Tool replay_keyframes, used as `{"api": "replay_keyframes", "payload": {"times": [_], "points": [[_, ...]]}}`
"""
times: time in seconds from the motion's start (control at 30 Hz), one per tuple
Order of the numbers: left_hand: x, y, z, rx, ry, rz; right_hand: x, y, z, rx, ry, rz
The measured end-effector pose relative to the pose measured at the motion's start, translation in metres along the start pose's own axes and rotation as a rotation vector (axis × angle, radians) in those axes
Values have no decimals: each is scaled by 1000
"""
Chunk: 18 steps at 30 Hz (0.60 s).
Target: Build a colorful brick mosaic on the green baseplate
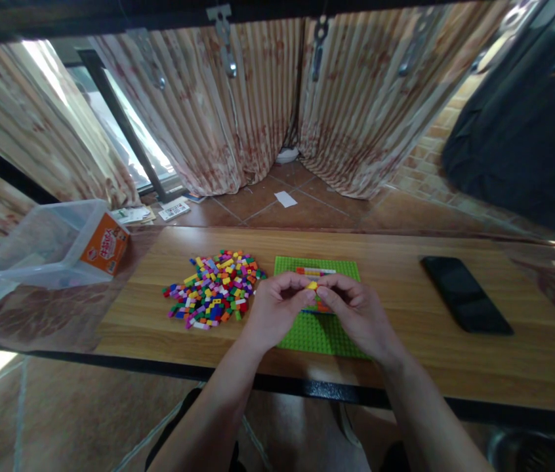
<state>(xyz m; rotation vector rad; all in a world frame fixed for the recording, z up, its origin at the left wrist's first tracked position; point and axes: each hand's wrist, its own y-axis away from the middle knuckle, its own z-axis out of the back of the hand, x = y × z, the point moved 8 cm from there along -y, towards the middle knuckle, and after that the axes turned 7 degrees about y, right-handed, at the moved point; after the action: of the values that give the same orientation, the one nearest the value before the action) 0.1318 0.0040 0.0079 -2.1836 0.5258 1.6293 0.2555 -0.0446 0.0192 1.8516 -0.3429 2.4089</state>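
Note:
Over the green baseplate (324,336), my left hand (280,305) and my right hand (353,308) meet with thumbs and forefingers pinched. A small yellow building brick (312,286) shows between the fingertips of both hands. An orange piece shows just below, by my right thumb; whether it is held or lies on the plate I cannot tell. Behind the hands, a row of bricks (324,271) in orange, yellow and white is set on the plate. More bricks on the plate are partly hidden by my fingers.
Left of the plate lies a loose heap of many-coloured bricks (218,288) on the wooden table (405,275). A black phone (464,295) rests at the right. A clear plastic bin (51,242) with an orange label stands beyond the table's left end.

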Motion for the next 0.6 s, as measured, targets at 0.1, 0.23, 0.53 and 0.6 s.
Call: {"api": "replay_keyframes", "payload": {"times": [0.1,0.23,0.53,0.6], "points": [[2,0,0,5,3,1,1,1,-2,24,-24,-1],[1,0,-2,29,29,-1,-1,1,-1,20,-55,-25],[-2,-5,22,-160,-17,-2,-19,-1,60,-236,96,-73],[-1,-6,30,-211,-8,-2,-29,0,71,-243,144,-127]]}}
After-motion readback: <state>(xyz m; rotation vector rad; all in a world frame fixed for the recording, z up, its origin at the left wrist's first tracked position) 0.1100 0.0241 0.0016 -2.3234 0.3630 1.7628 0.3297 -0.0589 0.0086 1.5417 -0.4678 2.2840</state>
